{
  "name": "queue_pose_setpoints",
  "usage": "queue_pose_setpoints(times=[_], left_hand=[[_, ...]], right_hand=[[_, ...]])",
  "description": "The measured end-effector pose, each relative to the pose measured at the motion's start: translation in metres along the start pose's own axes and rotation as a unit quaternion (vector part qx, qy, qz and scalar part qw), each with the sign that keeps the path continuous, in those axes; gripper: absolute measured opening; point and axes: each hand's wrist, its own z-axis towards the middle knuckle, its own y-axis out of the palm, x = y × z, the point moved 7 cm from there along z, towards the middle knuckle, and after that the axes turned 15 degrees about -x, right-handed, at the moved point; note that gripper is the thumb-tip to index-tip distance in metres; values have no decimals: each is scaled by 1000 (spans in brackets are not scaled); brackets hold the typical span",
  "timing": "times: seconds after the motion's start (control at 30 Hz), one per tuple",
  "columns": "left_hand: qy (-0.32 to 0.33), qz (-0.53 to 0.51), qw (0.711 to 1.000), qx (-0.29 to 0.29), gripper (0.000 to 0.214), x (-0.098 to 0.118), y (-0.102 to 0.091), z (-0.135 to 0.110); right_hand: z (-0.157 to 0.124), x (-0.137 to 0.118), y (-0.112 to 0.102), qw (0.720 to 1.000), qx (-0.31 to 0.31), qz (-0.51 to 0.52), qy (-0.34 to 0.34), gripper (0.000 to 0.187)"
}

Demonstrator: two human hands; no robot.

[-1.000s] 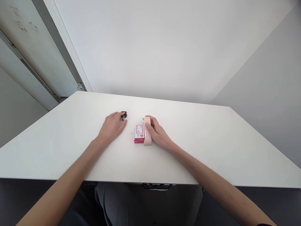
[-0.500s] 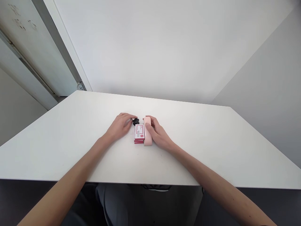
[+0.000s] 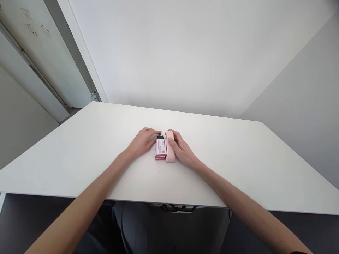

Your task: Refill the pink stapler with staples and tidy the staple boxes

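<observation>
A pink stapler lies lengthwise at the middle of the white table. A small stack of red and white boxes sits right against its left side. My right hand curls round the stapler from the right, thumb on top. My left hand rests left of the boxes, its fingertips closed on a small black object at the far end of the boxes. Most of that object is hidden by the fingers.
The table's near edge runs across the bottom, with my lap and some dark cables below it. A white wall stands behind the table and a door frame at the left.
My left hand has slid the small black object to the right, from open table up to the far end of the boxes. My right hand has stayed on the stapler.
</observation>
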Motion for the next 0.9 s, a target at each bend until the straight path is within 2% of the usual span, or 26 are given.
queue_pose_setpoints(times=[0.17, 0.3, 0.37, 0.43, 0.53, 0.6, 0.7, 0.8, 0.9], left_hand=[[2, 3, 1000, -14, 56, 5, 4, -9], [8, 14, 1000, -21, 64, 10, 8, -31], [-12, 36, 999, -16, 63, 4, 7, -49], [-58, 75, 996, -5, 62, -8, 2, -68], [-111, 113, 987, 8, 62, -25, -7, -95], [-128, 129, 983, 19, 61, -31, -11, -106], [-145, 147, 978, 29, 60, -31, -11, -112], [-157, 165, 973, 29, 59, -28, -8, -111], [-161, 178, 970, 30, 56, -26, -7, -110]], right_hand=[[-2, -1, 0, 1000, 10, -9, 10, 59], [-4, 1, 2, 1000, 15, -11, 12, 64], [-6, 2, 2, 1000, 12, -13, 15, 66], [-8, -5, 0, 999, 14, -49, 3, 66], [-9, -35, -4, 980, 23, -184, -68, 56], [-5, -59, -1, 953, 7, -279, -118, 46], [10, -82, 16, 893, -70, -422, -140, 41], [29, -85, 42, 798, -161, -571, -110, 41], [45, -78, 63, 702, -211, -679, -43, 44]])
